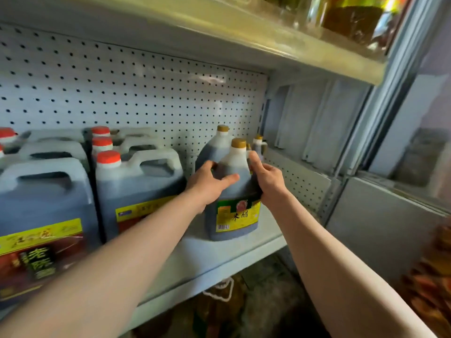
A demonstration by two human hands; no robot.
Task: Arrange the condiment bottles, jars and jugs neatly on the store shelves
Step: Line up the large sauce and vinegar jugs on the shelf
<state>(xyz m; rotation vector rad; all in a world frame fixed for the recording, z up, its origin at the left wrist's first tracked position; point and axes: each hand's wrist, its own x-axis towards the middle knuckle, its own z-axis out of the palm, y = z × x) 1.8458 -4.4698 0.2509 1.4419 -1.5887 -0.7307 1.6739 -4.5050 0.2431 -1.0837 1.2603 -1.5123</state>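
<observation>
Two hands — left hand [210, 184] and right hand [266, 181] — we note curled around the gold-capped vinegar jug [231, 203] near the shelf [244, 250] front edge; red-capped jugs [139, 189] already ranked leftward, this one unsettled.

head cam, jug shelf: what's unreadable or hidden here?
- Gold-capped jug: handle side hidden in the head view by the right hand; the left hand covers its shoulder.
- Rear gold-capped jug: label blocked by the front one.
- Small bottle behind: too small to identify.
- Top-shelf jar: cut by the frame's top edge.
- Goods under the shelf: dark, blurred.
</observation>
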